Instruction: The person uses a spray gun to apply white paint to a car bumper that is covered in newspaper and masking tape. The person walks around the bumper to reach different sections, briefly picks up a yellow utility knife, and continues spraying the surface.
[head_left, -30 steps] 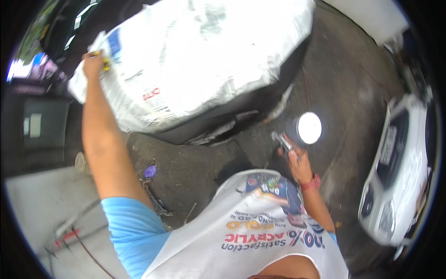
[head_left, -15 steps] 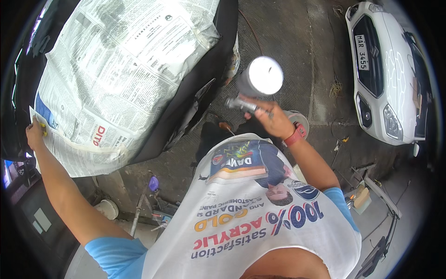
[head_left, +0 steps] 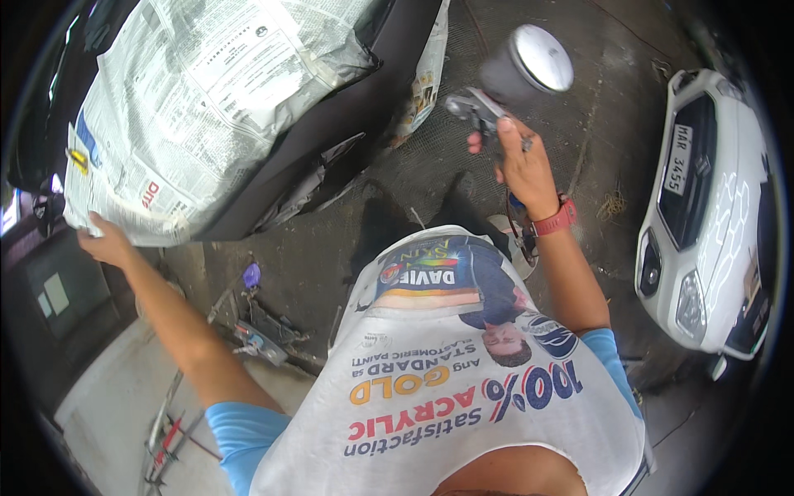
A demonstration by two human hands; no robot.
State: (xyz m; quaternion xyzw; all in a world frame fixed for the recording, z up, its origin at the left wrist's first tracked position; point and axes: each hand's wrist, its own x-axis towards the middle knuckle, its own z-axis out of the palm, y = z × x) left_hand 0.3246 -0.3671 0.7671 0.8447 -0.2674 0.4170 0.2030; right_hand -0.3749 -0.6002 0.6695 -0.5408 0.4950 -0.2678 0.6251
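My right hand is closed round the handle of a spray gun, held up over the floor. On the gun sits a round paint cup with a shiny pale lid, slightly blurred by motion. Newspaper sheets cover part of a dark car panel at the left. At the near left corner of this newspaper, my left hand grips the edge between thumb and fingers; some fingertips are hidden. A small yellow object lies on the newspaper farther along the same edge.
A white car stands at the right. Behind my right wrist is a pale bucket, partly hidden. A purple object and metal stand parts lie below the panel. More paper hangs at the panel's far side.
My left hand has moved nearer along the newspaper's edge, uncovering the yellow object. My right hand has carried the spray gun slightly right and farther away. The whole view has shifted.
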